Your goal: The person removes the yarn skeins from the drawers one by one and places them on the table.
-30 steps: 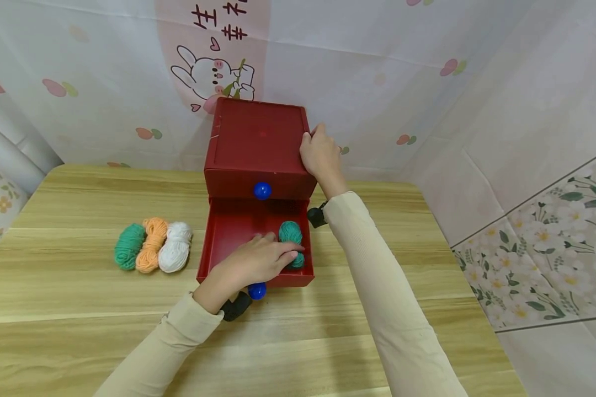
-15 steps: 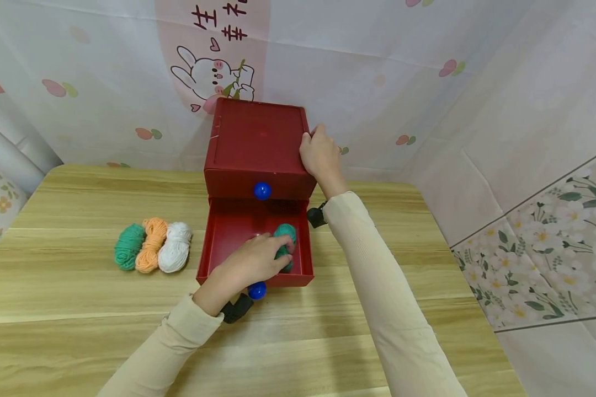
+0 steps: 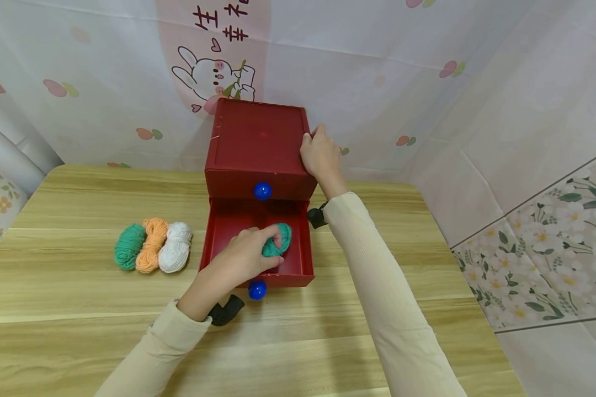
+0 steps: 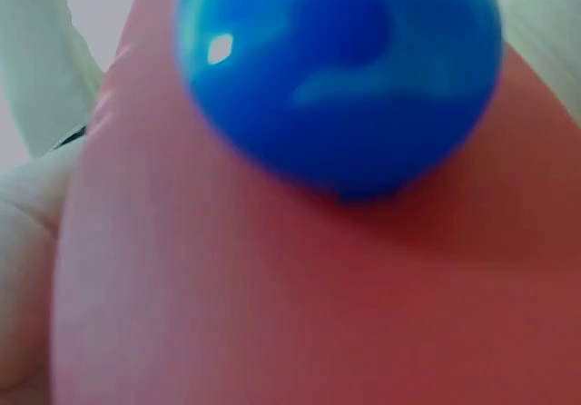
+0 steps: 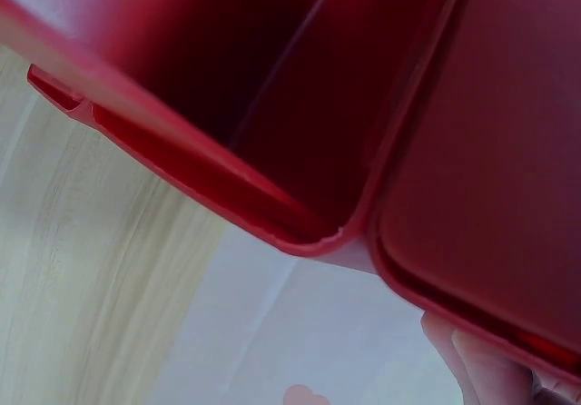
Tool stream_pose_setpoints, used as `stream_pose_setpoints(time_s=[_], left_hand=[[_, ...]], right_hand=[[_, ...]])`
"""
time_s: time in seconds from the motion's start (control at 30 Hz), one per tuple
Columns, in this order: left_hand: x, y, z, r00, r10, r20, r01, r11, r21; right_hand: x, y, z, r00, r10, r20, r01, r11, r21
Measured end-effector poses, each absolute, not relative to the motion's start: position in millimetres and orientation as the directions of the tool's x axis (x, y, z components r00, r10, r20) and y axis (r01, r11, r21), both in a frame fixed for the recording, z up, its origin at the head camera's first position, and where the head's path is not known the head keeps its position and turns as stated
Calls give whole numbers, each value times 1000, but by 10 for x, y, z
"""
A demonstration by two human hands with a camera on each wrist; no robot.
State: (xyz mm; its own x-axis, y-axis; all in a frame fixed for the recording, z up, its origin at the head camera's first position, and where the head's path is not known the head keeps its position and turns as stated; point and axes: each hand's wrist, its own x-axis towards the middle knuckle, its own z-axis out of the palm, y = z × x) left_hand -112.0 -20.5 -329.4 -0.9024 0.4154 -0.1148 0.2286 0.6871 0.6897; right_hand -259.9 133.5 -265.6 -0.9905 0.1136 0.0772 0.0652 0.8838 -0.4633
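We saw the left hand (image 3: 243,256), just below the centre of the frame, with its thumb and fingers parted only as wide as the green yarn skein (image 3: 285,238) they held. The skein sat between the fingertips, its far end showing beyond them, over the open red drawer (image 3: 288,281); whether it touched the drawer floor we could not tell. Higher in the frame, the right hand (image 3: 323,157) gripped the red cabinet (image 3: 260,138) by its upper right edge. At the top we read 生 and 幸 on a pale printed cloth (image 3: 377,94), beside a partly cut-off character. Three skeins (image 3: 153,245) lay at left on the wood-grain table (image 3: 54,298); flowered tiles (image 3: 541,264) filled the lower right.
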Motion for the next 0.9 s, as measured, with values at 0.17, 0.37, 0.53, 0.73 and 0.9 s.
stream_pose_setpoints(time_s=[0.17, 0.37, 0.53, 0.73, 0.9], left_hand=[[-1083, -339, -3259, -917, 397, -38, 264, 677, 687], [-1023, -527, -3196, -925, 375, 68, 310, 637, 706], [-946, -708, -3112, -937, 336, 91, 296, 629, 719], [-851, -971, -3040, -956, 269, 120, 273, 658, 702], [-791, -1230, -3077, -962, 211, 175, 271, 651, 709]], right_hand=[[-2598, 1339, -2659, -990, 116, 80, 66, 883, -464], [-2608, 1348, -2667, -991, 115, 74, 67, 881, -468], [-2617, 1354, -2667, -990, 121, 75, 72, 882, -466], [-2616, 1352, -2664, -990, 118, 79, 69, 883, -465], [-2608, 1345, -2658, -991, 115, 75, 66, 880, -470]])
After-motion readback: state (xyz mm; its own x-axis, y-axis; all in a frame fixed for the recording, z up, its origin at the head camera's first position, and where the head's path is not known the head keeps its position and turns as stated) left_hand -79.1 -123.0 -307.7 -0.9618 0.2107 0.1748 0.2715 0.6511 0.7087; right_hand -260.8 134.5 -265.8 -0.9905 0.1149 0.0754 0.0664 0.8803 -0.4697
